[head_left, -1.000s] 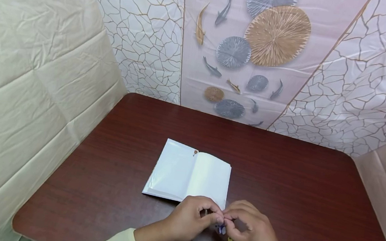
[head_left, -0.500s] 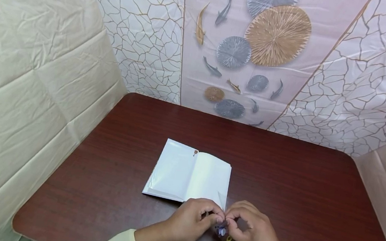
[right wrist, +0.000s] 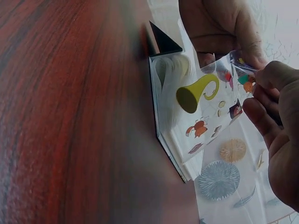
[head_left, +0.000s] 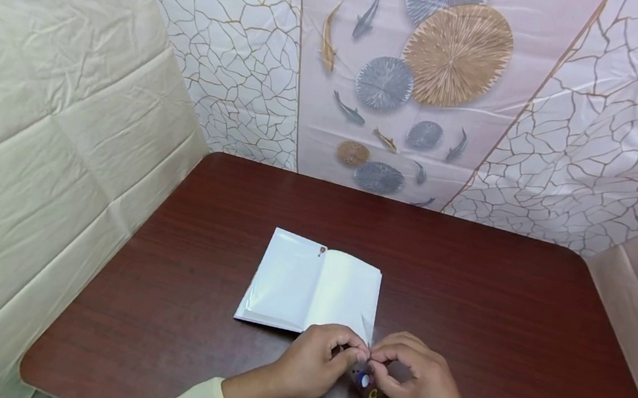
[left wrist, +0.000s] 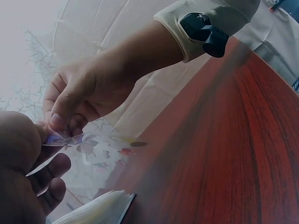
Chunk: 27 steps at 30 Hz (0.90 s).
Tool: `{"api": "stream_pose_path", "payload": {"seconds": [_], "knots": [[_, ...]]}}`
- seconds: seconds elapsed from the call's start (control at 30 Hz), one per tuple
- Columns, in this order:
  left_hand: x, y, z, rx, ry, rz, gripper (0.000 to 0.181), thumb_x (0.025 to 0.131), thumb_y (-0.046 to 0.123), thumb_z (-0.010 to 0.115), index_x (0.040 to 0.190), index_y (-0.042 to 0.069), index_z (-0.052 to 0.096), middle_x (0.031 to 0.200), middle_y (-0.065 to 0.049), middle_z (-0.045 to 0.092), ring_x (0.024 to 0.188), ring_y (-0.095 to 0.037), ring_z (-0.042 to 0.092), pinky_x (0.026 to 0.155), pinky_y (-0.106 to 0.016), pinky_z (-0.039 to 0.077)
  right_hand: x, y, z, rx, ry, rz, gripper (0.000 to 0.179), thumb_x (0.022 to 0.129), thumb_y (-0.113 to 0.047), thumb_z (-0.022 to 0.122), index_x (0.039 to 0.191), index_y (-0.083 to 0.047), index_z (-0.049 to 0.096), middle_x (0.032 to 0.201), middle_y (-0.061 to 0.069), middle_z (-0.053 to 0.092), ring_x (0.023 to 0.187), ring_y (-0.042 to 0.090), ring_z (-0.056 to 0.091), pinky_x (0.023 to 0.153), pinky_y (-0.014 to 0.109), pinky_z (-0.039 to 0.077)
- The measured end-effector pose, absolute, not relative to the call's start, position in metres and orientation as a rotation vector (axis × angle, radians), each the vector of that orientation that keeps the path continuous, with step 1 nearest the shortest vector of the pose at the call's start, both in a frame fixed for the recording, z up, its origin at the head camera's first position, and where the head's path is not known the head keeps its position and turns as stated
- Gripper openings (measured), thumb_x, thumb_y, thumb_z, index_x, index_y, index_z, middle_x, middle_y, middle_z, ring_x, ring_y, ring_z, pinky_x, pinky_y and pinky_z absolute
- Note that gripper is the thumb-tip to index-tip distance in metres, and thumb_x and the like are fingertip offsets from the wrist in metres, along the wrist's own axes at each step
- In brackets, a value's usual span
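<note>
Both hands meet just off the lower right corner of an open notebook (head_left: pixel 287 281) with blank white pages. Between them is a clear plastic sheet of small printed stickers (right wrist: pixel 198 127); a yellow-green horn sticker (right wrist: pixel 188 99) stands out in the right wrist view. My left hand (head_left: pixel 315 363) pinches the sheet's upper edge between thumb and fingers. Close beside it, my right hand (head_left: pixel 422 379) pinches the same edge, fingertips almost touching the left ones. The sheet hangs below the fingertips, where purple and yellow stickers show in the head view. Its pinched edge is partly hidden by the fingers.
The notebook lies on a dark red-brown wooden table (head_left: pixel 481 292). A small brown picture (head_left: pixel 322 251) marks the top of its left page. Patterned cloth (head_left: pixel 373 146) hangs behind the table, and a cream cloth (head_left: pixel 65 128) hangs along the left side.
The sheet has turned and drops lower beneath the fingertips, so its purple and yellow stickers show more. Both hands stay in nearly the same place, and the notebook lies still.
</note>
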State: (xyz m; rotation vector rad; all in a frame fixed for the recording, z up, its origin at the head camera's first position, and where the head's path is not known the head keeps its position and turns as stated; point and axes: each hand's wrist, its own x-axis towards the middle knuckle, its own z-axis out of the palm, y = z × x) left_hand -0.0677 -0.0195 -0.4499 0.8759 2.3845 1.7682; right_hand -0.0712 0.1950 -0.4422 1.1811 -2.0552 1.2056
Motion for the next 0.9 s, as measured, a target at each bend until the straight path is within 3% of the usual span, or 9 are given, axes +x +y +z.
{"api": "stream_pose_path", "payload": {"seconds": [0.1,0.2,0.3,0.5,0.73,0.87,0.9], "knots": [[-0.0671,-0.0195,-0.4493,0.874,2.386,1.773,0.014,0.100,0.022,0.066,0.099,0.013,0.077,0.096,0.010,0.072,0.090,0.002,0.063,0.080,-0.020,0.052,-0.0713,0.1939,-0.4413,1.177,-2.060,1.186,0.013,0.098,-0.018,0.068,0.090,-0.008,0.072,0.091,0.003,0.071,0.080,0.016,0.066,0.075,0.016,0.052],[-0.0669,-0.0195,-0.4491,0.886,2.397,1.763,0.014,0.100,0.022,0.067,0.098,0.014,0.078,0.096,0.011,0.072,0.088,0.003,0.062,0.078,-0.018,0.052,-0.0716,0.1919,-0.4406,1.179,-2.064,1.167,0.005,0.088,-0.004,0.071,0.086,-0.009,0.070,0.090,0.002,0.070,0.079,0.016,0.065,0.074,0.016,0.052],[-0.0669,-0.0197,-0.4489,0.902,2.423,1.737,0.014,0.100,0.023,0.067,0.098,0.014,0.078,0.096,0.011,0.072,0.087,0.004,0.062,0.077,-0.017,0.051,-0.0718,0.1889,-0.4379,1.180,-2.064,1.150,0.017,0.074,0.004,0.069,0.082,-0.010,0.066,0.088,0.001,0.068,0.078,0.016,0.064,0.074,0.016,0.051],[-0.0666,-0.0200,-0.4478,0.907,2.451,1.667,0.016,0.101,0.026,0.065,0.100,0.017,0.078,0.100,0.011,0.072,0.089,0.005,0.061,0.077,-0.015,0.050,-0.0727,0.1915,-0.4399,1.207,-2.122,1.106,0.027,0.069,0.007,0.067,0.082,-0.015,0.058,0.091,-0.005,0.064,0.083,0.013,0.062,0.076,0.017,0.048],[-0.0666,-0.0193,-0.4474,0.898,2.416,1.682,0.019,0.104,0.027,0.060,0.100,0.016,0.074,0.098,0.012,0.070,0.090,0.005,0.062,0.079,-0.017,0.052,-0.0701,0.1965,-0.4420,1.131,-2.195,1.103,0.025,0.074,0.003,0.065,0.086,-0.017,0.058,0.094,-0.006,0.064,0.083,0.007,0.058,0.071,0.015,0.048],[-0.0676,-0.0202,-0.4467,0.834,2.326,1.780,0.016,0.105,0.023,0.058,0.102,0.014,0.071,0.097,0.009,0.071,0.089,0.000,0.063,0.080,-0.021,0.053,-0.0690,0.1959,-0.4415,1.087,-2.161,1.111,0.005,0.093,-0.014,0.068,0.093,-0.012,0.064,0.092,-0.002,0.065,0.076,0.008,0.058,0.065,0.016,0.048],[-0.0677,-0.0206,-0.4463,0.813,2.304,1.798,0.015,0.105,0.023,0.058,0.102,0.014,0.070,0.097,0.009,0.071,0.089,-0.001,0.063,0.080,-0.022,0.054,-0.0691,0.1952,-0.4411,1.084,-2.144,1.102,0.010,0.096,-0.020,0.068,0.094,-0.010,0.065,0.091,-0.002,0.065,0.074,0.009,0.058,0.064,0.016,0.048]]}}
